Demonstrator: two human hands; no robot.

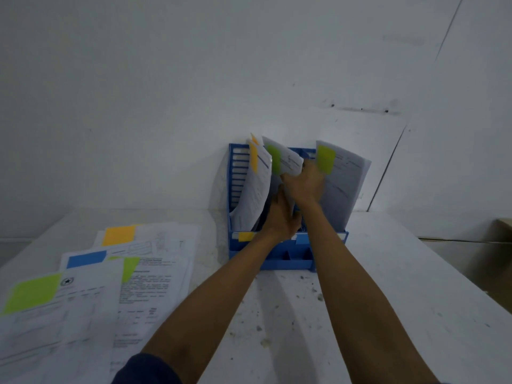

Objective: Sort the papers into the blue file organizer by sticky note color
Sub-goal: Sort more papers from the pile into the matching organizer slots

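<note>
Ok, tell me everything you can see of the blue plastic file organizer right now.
The blue plastic file organizer stands upright on the white speckled table, its back against the white wall. Its left side wall is slotted; low open compartments run along the front. A yellow label and a blue label sit on the front rail. Upright sheets inside carry orange sticky notes and green sticky notes. The left hand and right hand both reach in among the papers.

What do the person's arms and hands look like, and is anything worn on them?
Both forearms are bare from elbow to wrist. The left hand and right hand show no gloves; no watch or ring can be seen. A dark navy sleeve covers the left upper arm at the bottom edge.
</note>
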